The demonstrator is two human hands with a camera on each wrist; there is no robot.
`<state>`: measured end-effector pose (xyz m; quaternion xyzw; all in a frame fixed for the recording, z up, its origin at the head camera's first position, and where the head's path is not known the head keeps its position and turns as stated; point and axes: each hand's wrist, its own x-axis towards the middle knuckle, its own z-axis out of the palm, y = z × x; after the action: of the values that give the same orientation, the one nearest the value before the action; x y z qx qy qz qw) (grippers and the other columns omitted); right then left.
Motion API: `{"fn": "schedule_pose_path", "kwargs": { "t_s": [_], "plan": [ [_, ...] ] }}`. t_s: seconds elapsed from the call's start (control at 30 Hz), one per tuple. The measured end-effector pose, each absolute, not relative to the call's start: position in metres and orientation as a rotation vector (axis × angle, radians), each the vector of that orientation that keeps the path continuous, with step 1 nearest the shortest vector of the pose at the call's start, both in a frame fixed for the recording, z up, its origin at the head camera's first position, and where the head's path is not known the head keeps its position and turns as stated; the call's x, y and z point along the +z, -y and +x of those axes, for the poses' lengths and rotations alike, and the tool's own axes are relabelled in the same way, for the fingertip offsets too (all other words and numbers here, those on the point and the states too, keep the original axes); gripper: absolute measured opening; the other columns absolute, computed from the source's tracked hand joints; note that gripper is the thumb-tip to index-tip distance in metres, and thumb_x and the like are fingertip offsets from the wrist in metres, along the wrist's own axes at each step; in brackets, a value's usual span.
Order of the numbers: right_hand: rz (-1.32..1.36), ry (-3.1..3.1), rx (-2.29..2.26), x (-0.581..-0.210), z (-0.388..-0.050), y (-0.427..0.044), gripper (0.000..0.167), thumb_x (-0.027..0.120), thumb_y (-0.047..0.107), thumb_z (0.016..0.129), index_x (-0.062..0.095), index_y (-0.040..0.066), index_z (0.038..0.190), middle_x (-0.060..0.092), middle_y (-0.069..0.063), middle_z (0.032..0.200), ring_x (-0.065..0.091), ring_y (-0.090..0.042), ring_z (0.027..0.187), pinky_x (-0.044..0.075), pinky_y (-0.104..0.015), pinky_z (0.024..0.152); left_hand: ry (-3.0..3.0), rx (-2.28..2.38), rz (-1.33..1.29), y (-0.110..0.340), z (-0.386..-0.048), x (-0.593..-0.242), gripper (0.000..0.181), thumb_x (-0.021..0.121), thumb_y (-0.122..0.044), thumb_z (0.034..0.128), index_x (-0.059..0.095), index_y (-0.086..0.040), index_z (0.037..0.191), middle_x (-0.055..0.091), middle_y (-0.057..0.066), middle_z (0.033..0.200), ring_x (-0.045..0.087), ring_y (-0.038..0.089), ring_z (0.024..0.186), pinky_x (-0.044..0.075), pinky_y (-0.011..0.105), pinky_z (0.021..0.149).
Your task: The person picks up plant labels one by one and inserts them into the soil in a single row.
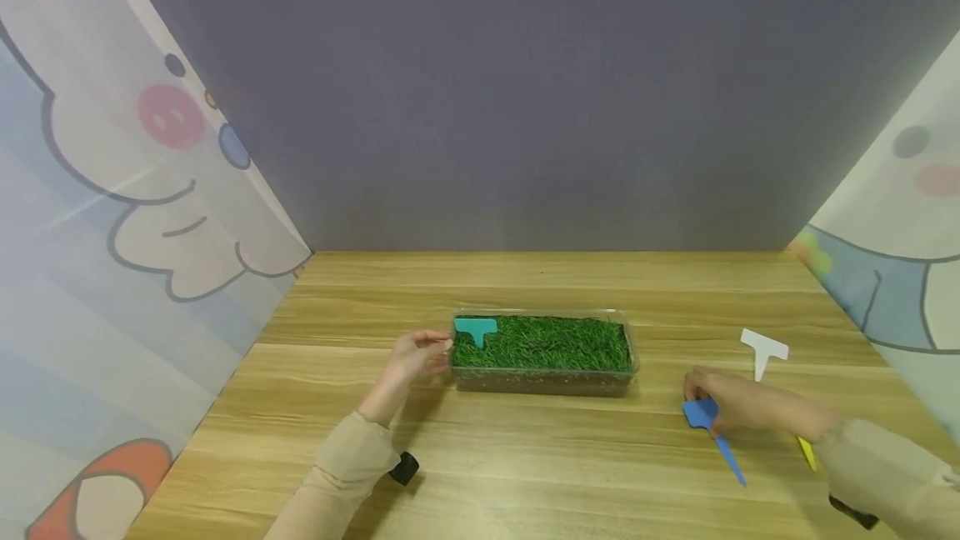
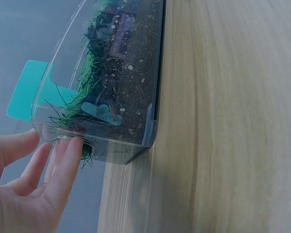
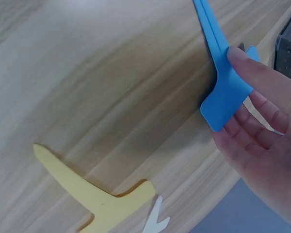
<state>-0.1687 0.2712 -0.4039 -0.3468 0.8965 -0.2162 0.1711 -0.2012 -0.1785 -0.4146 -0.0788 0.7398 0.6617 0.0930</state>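
A clear planter box [image 1: 543, 382] filled with dark soil and green grass [image 1: 562, 342] stands on the table. A teal T-shaped plant label [image 1: 476, 327] is stuck in its left end; through the clear wall, the left wrist view shows the label's lower part [image 2: 102, 114] in the soil. My left hand [image 1: 417, 355] rests its fingertips against the box's left end, the fingers fairly straight. Right of the box, my right hand [image 1: 731, 400] pinches a blue plant label [image 3: 225, 87] by its broad head. The blue stem points toward the front of the table.
Beyond my right hand lies a white plant label [image 1: 764, 348]. A yellow plant label [image 3: 99, 199] lies on the wooden table [image 1: 525, 465], mostly hidden by my right forearm in the head view. A grey wall [image 1: 555, 107] rises behind the table, with cartoon-printed cloths at both sides.
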Motion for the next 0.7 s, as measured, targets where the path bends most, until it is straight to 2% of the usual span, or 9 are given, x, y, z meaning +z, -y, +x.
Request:
{"fn": "schedule_pose_path", "kwargs": {
  "t_s": [0.17,0.3,0.53,0.7],
  "plan": [
    [-1.024,-2.457,-0.723,-0.394,-0.173,-0.272,0.026,0.073,0.000,0.064,0.054,0.010,0.079,0.050,0.009,0.075,0.042,-0.003,0.066,0.040,-0.019,0.051,-2.187,2.000,-0.186,0.182,-0.205,-0.425,0.030,0.063,-0.011,0.0819,0.057,0.007,0.105,0.060,0.017,0.095,0.060,0.020,0.072,0.055,0.036,0.070],
    [-1.100,-2.403,-0.801,-0.384,-0.177,-0.272,0.019,0.069,-0.001,0.069,0.056,0.010,0.079,0.051,0.008,0.074,0.042,-0.002,0.065,0.039,-0.019,0.050,-2.174,1.994,-0.166,0.186,-0.210,-0.434,0.032,0.066,-0.016,0.0798,0.058,0.003,0.105,0.061,0.012,0.094,0.060,0.018,0.072,0.056,0.032,0.070],
    [-1.194,-2.336,-0.878,-0.367,-0.182,-0.271,0.011,0.063,0.001,0.079,0.055,0.008,0.082,0.054,0.004,0.074,0.048,-0.004,0.064,0.045,-0.019,0.050,-2.197,1.986,-0.194,0.180,-0.202,-0.417,0.028,0.061,-0.008,0.0829,0.057,0.008,0.106,0.060,0.017,0.096,0.059,0.019,0.072,0.055,0.034,0.071],
    [-1.137,-2.253,-0.952,-0.358,-0.182,-0.268,0.006,0.058,0.002,0.083,0.056,0.006,0.086,0.055,0.003,0.076,0.051,-0.007,0.065,0.047,-0.021,0.051,-2.174,2.008,-0.167,0.184,-0.205,-0.425,0.029,0.063,-0.011,0.0816,0.058,0.006,0.105,0.061,0.016,0.095,0.061,0.021,0.072,0.056,0.034,0.069]
  ]
}}
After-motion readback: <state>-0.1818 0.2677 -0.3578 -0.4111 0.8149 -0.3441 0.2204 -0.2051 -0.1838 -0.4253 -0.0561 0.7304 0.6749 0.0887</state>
